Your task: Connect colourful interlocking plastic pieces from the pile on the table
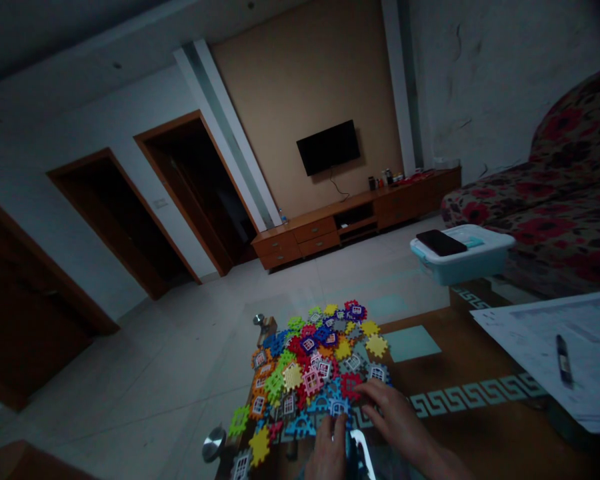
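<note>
A heap of coloured plastic interlocking building pieces with toothed edges (293, 377) covers the near left part of the glass-topped table. My left hand (327, 448) is at the heap's near edge, its fingertips closed at the lower edge of a light-blue window piece (339, 408). To its right, my right hand (395, 415) reaches in with thumb and forefinger apart. Its forefinger touches the right edge of a red window piece (351, 385). Between my hands and below them is a pale, shiny curved object (363, 453), partly hidden.
Papers (580, 340) with a black pen (563, 360) lie on the right. Behind them, a lidded teal box (463, 267) carries a dark phone (441, 243). A floral sofa (545, 200) stands at right, a TV cabinet (325, 237) across the tiled floor. Metal knobs (213, 445) mark the table's left edge.
</note>
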Tool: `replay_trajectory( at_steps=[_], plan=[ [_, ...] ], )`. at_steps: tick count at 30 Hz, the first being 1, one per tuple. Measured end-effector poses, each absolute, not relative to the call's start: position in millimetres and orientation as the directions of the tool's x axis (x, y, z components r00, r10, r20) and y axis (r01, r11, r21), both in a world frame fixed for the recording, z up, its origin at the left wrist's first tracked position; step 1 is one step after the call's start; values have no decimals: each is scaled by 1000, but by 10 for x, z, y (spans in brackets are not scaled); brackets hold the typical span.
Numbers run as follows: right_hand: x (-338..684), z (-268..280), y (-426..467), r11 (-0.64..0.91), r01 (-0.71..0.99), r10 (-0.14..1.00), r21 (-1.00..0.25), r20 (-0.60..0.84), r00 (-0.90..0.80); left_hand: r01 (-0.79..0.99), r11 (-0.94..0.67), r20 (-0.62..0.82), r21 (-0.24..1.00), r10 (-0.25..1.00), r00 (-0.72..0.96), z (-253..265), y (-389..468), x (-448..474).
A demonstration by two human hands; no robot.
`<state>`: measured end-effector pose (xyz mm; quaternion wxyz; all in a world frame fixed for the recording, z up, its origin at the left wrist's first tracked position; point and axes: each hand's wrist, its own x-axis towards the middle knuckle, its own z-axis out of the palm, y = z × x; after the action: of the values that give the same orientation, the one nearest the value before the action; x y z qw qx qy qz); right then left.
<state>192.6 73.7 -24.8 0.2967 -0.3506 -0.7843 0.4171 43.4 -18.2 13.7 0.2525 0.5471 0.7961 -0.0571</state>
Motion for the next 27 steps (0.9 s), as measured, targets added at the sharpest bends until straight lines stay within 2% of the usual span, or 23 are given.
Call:
replay_trajectory(
  at_steps=[7, 17, 20, 23, 27],
  plan=[
    [1914, -238, 719, 417, 290, 781, -861, 177, -599, 923, 342, -512, 175, 833, -211, 39, -148, 465],
    [1945, -126, 744, 403, 240, 817, -883, 230, -528, 937, 335, -536, 103, 812, -231, -6, -76, 551],
    [2019, -16, 836, 389, 187, 872, -902, 295, -392, 939, 316, -546, 131, 814, -198, 17, -14, 709],
    [2167, 147, 896, 372, 125, 920, -920, 348, -177, 942, 273, -535, 196, 835, -131, 14, 129, 972],
    [2395, 325, 876, 370, 48, 928, -928, 371, 33, 932, 140, -453, 334, 891, 29, 5, 560, 1447]
  ],
)
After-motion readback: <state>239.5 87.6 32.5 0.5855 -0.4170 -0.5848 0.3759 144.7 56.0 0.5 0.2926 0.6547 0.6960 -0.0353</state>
